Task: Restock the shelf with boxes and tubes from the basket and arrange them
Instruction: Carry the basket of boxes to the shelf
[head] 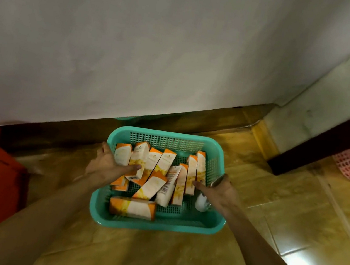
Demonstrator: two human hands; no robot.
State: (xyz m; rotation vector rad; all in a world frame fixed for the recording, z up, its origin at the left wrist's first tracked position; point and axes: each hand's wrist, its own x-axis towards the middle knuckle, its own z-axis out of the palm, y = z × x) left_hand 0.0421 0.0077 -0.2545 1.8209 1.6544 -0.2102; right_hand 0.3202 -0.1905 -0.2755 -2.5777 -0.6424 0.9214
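Low in the frame's centre, the teal perforated plastic basket (154, 226) sits on the floor, full of orange-and-white cardboard boxes (132, 207). Left hand (108, 163) lies open-fingered across some; right hand (218, 188) grips a silvery tube (216, 181) — best to gather parallel boxes together.

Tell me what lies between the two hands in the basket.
In the head view, orange-and-white boxes lie jumbled between the left hand and right hand, inside the teal basket.
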